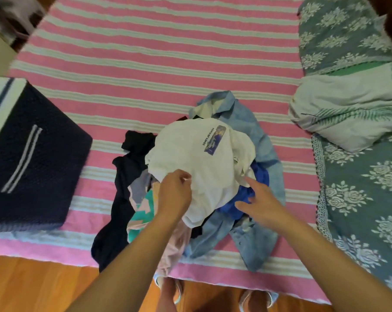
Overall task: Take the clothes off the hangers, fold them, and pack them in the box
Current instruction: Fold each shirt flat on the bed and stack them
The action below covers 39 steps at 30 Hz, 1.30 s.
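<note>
Head view, looking down at a bed [145, 52] with a pink striped cover. Left hand [174, 192] pinched shut on the near edge of a white T-shirt [204, 158], topmost on a heap of clothes just ahead of both hands. Right hand [260, 199] spread wide, fingers loose, holding nothing, hovering over a bright blue garment [256, 176] just under its fingertips. Beyond the right hand, a pale denim shirt [253, 124]; left of the left hand, dark clothing [123, 183] and a pink and teal piece [141, 208] tucked under its wrist. No hangers visible in the heap; possibly buried. Dark blue box [37, 154] well off to the left of the left hand, on the bed edge; open or closed, not clear. Pillows [339, 113] far right.

Likely step: freeing the white T-shirt. Best done by bringing the right hand onto the opposite edge, lifting straight up so lower layers stay put, checking for a hanger inside the neck, then spreading flat on bare cover beyond the heap before folding.
</note>
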Each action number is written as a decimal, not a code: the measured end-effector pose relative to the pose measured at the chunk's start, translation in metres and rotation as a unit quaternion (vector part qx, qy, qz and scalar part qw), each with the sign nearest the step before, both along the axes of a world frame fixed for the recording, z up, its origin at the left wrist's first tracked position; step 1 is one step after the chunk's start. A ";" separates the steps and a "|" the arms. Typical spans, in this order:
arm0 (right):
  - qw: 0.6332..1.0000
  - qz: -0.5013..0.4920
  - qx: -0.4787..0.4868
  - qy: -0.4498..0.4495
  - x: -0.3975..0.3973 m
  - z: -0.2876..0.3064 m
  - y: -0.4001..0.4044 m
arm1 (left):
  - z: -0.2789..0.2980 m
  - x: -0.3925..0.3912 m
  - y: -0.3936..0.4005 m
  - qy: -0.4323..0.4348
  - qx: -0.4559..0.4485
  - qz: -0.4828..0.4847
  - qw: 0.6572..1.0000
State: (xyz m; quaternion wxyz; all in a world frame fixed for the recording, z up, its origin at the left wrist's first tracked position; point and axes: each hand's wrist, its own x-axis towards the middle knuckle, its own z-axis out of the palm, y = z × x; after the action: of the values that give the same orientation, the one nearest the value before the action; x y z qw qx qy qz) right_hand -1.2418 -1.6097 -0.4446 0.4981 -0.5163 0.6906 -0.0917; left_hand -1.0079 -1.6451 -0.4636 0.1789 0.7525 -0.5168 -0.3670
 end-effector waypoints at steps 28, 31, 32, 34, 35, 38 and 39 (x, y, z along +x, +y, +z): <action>0.816 -0.494 -0.294 -0.061 -0.196 0.135 0.032 | -0.044 -0.016 0.007 -0.154 0.089 -0.215 0.960; 0.857 -0.447 -0.255 -0.003 -0.209 0.124 0.024 | -0.056 -0.023 0.008 -0.212 0.122 -0.206 0.947; 0.871 -0.427 -0.244 0.019 -0.209 0.113 0.018 | -0.064 -0.021 0.006 -0.218 0.141 -0.211 0.942; 0.884 -0.398 -0.237 0.064 -0.214 0.087 0.005 | -0.081 -0.011 0.002 -0.224 0.155 -0.237 0.933; 0.888 -0.384 -0.227 0.110 -0.222 0.070 -0.004 | -0.089 -0.005 -0.001 -0.222 0.146 -0.246 0.932; 0.913 -0.261 0.008 0.312 -0.234 0.015 -0.031 | -0.089 0.007 0.002 -0.175 0.060 -0.212 0.959; 0.903 -0.200 0.075 0.372 -0.226 0.000 -0.038 | -0.082 0.012 0.005 -0.169 0.026 -0.203 0.964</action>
State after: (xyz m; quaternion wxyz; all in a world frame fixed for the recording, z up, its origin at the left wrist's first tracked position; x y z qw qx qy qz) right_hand -1.4680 -1.6478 -0.4446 0.2138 -0.3248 0.9193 0.0610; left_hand -0.9962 -1.6399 -0.5459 -0.0086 0.6873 -0.6716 -0.2765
